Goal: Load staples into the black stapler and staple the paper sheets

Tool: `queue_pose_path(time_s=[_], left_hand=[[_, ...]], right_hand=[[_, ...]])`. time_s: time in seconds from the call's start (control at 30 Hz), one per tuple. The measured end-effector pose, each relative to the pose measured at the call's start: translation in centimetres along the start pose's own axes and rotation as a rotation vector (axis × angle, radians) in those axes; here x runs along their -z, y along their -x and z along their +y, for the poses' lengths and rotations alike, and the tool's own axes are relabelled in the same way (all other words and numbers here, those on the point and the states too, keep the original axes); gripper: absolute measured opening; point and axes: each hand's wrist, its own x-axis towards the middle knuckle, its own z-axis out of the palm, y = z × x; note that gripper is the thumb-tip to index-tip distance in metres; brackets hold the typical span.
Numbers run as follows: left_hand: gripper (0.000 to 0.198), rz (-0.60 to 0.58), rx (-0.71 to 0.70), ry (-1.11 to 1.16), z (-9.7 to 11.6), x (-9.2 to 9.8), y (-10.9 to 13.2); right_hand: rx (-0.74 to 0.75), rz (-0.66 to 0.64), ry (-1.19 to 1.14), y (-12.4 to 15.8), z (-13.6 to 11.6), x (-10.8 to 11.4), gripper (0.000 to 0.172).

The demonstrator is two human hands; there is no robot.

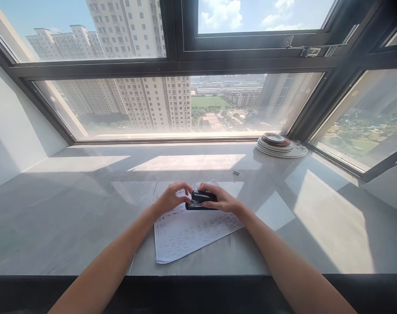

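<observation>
A black stapler (203,197) lies on its side over a stack of printed sheets (193,237), its top arm apart from its base and some metal showing between them. My right hand (222,198) is wrapped round its right end, thumb and fingers on the body. At the other end my left hand (172,197) curls its fingers and thumb about the tip, gripping it. What the left fingertips pinch there, beyond the stapler itself, is too small to make out.
Two short staple strips (236,173) lie beyond my right hand on the grey sill (80,218). Stacked plates or mats (276,146) stand in the far right corner. Dark-framed windows (172,67) rise behind, and the sill's front edge runs below my forearms.
</observation>
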Motion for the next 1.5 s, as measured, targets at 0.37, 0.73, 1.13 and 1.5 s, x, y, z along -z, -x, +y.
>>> queue_pose_path(time_s=[0.37, 0.73, 1.13, 1.5], left_hand=[[0.024, 0.120, 0.224, -0.272, -1.6, -1.0, -0.3], [0.025, -0.066, 0.482, -0.654, -0.1, -1.4, -0.6], [0.036, 0.011, 0.464, -0.290, -2.5, 2.0, 0.1], [0.036, 0.035, 0.273, -0.387, -3.6, 2.8, 0.1]], right_hand=[[0.051, -0.017, 0.215, -0.2, 1.1, 0.3, 0.040], [-0.106, 0.445, 0.445, 2.4, 3.4, 4.6, 0.036], [-0.269, 0.436, 0.785, 3.3, 4.3, 5.8, 0.044], [-0.155, 0.185, 0.551, 3.2, 2.6, 5.3, 0.034]])
